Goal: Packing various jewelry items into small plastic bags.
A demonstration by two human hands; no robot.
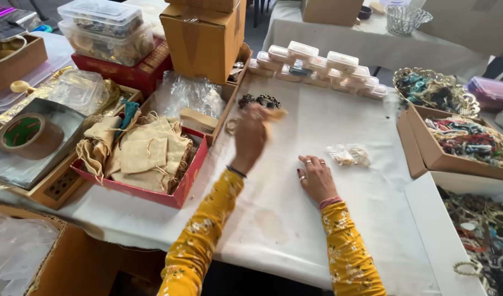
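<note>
A: What has the left hand [250, 136] got?

B: It is raised over the tabletop [317, 208], blurred, with its grip closed on a small tan pouch [273, 113] that pokes out past the fingers. The pouch looks flat, pale beige, like cloth; finer detail is lost to the blur.

A: And just beyond it?

B: A dark beaded bracelet [259, 101] lies on the white cloth, near the fingertips but apart from them.

A: The right hand [315, 176]?

B: Flat on the tabletop, palm down, fingers spread, grip fully open and holding nothing. It wears rings. Just beyond its fingers lie two small clear bags [349, 155], not touched.

A: Where do such pouches come from?

B: I can only say a red tray [153, 192] to the left holds a heap of matching beige drawstring pouches [144, 153]. Behind the bracelet stands a row of small clear boxes [317, 63], and to the right a cardboard box [427, 153] full of coloured beads.
</note>
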